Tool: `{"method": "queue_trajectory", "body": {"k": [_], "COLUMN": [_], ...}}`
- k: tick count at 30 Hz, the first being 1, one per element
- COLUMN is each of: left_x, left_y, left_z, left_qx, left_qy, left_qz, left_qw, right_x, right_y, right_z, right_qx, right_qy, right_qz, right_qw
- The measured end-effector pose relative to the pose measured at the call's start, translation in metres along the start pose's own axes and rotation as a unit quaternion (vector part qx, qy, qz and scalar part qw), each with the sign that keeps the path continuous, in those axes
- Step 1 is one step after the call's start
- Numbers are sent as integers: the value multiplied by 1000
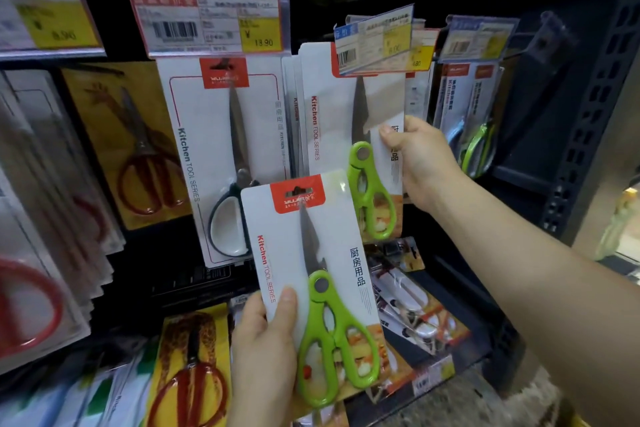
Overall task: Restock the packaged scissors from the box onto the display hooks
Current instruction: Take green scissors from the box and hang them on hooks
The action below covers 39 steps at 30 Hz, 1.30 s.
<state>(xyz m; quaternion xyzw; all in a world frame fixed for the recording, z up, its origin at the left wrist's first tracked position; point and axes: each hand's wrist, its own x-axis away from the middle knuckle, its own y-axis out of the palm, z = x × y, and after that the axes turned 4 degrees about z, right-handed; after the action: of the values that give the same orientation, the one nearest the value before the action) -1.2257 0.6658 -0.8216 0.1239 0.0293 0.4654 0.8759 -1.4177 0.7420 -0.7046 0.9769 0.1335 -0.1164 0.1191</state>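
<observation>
— Where's my camera?
— I've one wide head view, looking forward and slightly down, close to the display rack (pixel 588 114); both hands reach in from below.
— A second view?
— None to compare.

White card (pixel 332 246) with a red tab, red "Kitchen" lettering and green-handled scissors (pixel 334 340). Same white, red and green on the hanging pack (pixel 332 121) behind. Black-and-white handles (pixel 227 225) on the neighbouring white card. Red handles (pixel 149 180) against a yellow giraffe-patterned backing (pixel 104 135). Yellow price panel (pixel 261 33) on a red-bordered white label (pixel 207 22). Black pegboard upright (pixel 588 114) at right.
</observation>
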Motion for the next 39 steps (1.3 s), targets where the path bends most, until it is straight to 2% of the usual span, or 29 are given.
{"method": "queue_trajectory", "body": {"k": [4,7,11,14,15,16,18,20,21,26,31,35,39], "left_x": [1,-1,-7,-9,-10,-10,-11,-10,-10,-16,-42,-55,-63], "left_y": [0,-2,-3,-2,-1,0,5,12,17,54,94,110,106], "left_z": [0,0,-2,-1,-1,-2,-3,-5,-7,0,40,73,72], "left_qx": [14,8,4,8,12,15,18,10,2,-56,-17,-31,-51], "left_qy": [-6,5,9,7,4,1,0,2,4,56,132,173,184], "left_qz": [-12,-12,-5,-8,-10,-13,-15,-18,-21,-51,-63,-56,-53], "left_qw": [1000,1000,1000,1000,1000,1000,1000,1000,1000,996,989,983,980], "right_x": [-4,-11,-30,-23,-12,2,36,64,74,57,12,-10,-13], "right_y": [-4,3,19,15,11,6,-6,-17,-22,-37,-31,-21,-11], "right_z": [8,12,9,16,20,25,40,57,62,59,17,-10,-3], "right_qx": [-19,8,111,241,234,198,106,81,86,-17,-53,-73,-60], "right_qy": [11,-5,-9,-29,-41,-42,28,98,104,78,-17,-67,-41], "right_qz": [17,13,38,105,115,92,-22,-131,-152,-75,-72,-56,-44], "right_qw": [1000,1000,993,965,965,975,994,983,979,994,996,994,996]}}
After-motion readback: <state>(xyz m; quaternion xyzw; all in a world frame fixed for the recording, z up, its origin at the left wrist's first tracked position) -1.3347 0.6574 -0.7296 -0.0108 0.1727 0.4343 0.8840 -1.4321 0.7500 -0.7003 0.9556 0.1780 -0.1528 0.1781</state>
